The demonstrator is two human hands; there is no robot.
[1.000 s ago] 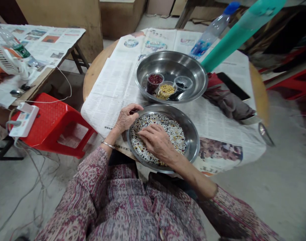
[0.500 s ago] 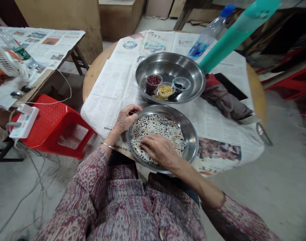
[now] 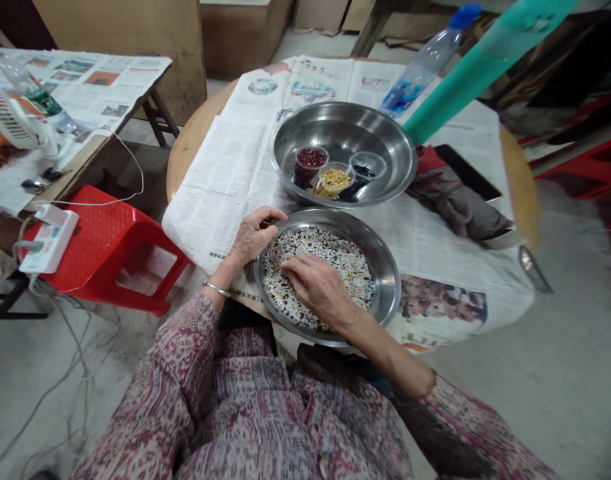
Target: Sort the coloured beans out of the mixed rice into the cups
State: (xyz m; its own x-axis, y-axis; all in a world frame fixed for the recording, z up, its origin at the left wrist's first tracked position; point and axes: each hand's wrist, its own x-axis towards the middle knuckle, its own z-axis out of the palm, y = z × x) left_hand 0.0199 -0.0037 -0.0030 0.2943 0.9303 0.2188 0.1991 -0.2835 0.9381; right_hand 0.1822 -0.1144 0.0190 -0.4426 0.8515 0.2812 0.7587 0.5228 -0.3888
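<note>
Under the grain basin (image 3: 387,283) spreads a round table (image 3: 189,140) topped with newspaper (image 3: 225,167); just beyond the grain basin sits a wider steel basin (image 3: 335,119). Over the grain basin's middle, the right hand (image 3: 318,285) has its fingertips bunched, any pinch hidden. At the grain basin's upper-left rim, the left hand (image 3: 258,233) curves loosely, thumb slightly parted; I cannot tell whether it grips. Inside the grain basin lie mixed grains (image 3: 335,248)
</note>
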